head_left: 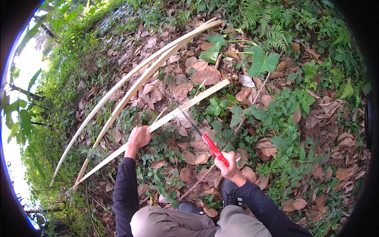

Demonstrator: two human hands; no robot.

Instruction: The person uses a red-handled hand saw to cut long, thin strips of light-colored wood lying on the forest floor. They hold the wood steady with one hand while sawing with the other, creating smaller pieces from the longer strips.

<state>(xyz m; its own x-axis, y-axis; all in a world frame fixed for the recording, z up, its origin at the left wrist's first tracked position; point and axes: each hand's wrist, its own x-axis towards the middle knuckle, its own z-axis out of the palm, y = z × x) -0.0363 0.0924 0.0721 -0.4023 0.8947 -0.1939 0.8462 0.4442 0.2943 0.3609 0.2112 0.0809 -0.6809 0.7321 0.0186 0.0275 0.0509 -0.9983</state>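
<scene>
My left hand [138, 138] is closed round a long pale wooden strip [205, 93], which runs from the lower left to the middle of the view. In my right hand [229, 165] is the red handle of a machete [193, 125], its long dark blade pointing up and to the left. The blade crosses the strip beyond my left hand, seen almost edge-on. Thin slivers of wood stand out from the strip on both sides of the blade. Two more long pale strips [126, 96] lie curving across the ground to the left.
Brown fallen leaves [205, 75] and low green plants [286, 114] cover the ground. A thin stick [258, 94] lies right of the strip. A broad green leaf [263, 62] and ferns [276, 37] grow beyond. My shoes [231, 193] are just below my right hand.
</scene>
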